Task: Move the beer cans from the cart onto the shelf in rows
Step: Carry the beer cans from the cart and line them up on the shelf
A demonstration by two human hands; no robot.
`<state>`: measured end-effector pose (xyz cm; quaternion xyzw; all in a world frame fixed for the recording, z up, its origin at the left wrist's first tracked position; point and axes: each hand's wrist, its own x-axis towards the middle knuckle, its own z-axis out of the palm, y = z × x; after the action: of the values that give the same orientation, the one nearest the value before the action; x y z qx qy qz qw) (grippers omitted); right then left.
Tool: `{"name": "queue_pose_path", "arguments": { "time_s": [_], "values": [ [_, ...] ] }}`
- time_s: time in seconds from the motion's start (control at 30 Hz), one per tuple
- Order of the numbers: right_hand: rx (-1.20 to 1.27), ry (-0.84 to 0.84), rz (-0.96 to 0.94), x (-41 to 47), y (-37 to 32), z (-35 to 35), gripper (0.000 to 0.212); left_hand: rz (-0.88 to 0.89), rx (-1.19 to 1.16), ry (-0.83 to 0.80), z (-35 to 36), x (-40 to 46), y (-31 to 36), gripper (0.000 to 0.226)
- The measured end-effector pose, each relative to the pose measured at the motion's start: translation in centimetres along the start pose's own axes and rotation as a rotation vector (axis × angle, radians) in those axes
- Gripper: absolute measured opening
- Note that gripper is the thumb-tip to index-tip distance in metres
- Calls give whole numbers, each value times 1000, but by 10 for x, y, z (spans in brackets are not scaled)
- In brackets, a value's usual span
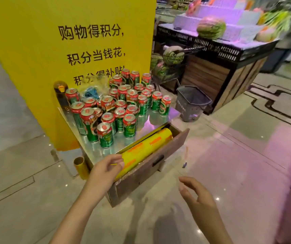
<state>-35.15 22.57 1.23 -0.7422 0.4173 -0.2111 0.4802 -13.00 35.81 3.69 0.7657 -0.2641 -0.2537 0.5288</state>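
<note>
Sign (53, 41): big yellow board with black characters, standing behind the desk.
Produce stand (220, 55): dark, wood-panelled, off to the right, with a watermelon (211, 29) on top.
Desk (156, 118): shiny metal top, crowded with cans.
Drawer (158, 161): brown, pulled open below the desk's front edge.
Basket (192, 103): grey, on the floor between desk and stand.
Roll (146, 148): yellow film, lying in the drawer.
Cans (121, 103): green with red tops, upright, packed loosely on the desk; some stacked at the back.
Left hand (106, 167): at the roll's near end, fingertips against it, grip loose, fingers apart.
Right hand (196, 194): over the floor, well right of the drawer, fingers relaxed, holding nothing.
Bottle (61, 95): dark, at the desk's left rear corner.
</note>
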Motion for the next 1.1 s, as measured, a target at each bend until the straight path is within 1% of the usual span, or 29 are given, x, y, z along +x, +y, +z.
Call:
{"name": "queue_pose_path", "arguments": {
  "time_s": [0.1,0.17,0.23,0.33,0.43,0.63,0.77,0.87,1.0,1.1],
  "values": [
    [4,-26,7,53,16,-17,19,-1,-50,-12,28,32,13,17],
    [19,-83,-23,92,18,-25,22,-24,-74,31,42,48,17,19],
    [5,-162,-72,130,14,-30,20,-68,-86,89,49,59,17,21],
    [-12,-309,-181,185,1,-33,15,-141,-136,239,52,67,13,22],
    [-42,-438,-238,238,-11,-28,16,-208,-149,418,53,70,7,22],
    [-132,-619,-294,327,-34,11,23,-300,-166,660,40,78,-10,24],
    [-137,-669,-288,371,-54,45,28,-342,-170,746,16,104,-20,27],
    [-162,-662,-298,402,-70,70,38,-376,-142,774,-5,141,-24,34],
    [-236,-616,-314,448,-85,100,66,-384,-76,809,-30,198,-31,45],
    [-261,-544,-350,476,-91,122,85,-398,-16,801,-40,232,-33,67]
  ]
}}
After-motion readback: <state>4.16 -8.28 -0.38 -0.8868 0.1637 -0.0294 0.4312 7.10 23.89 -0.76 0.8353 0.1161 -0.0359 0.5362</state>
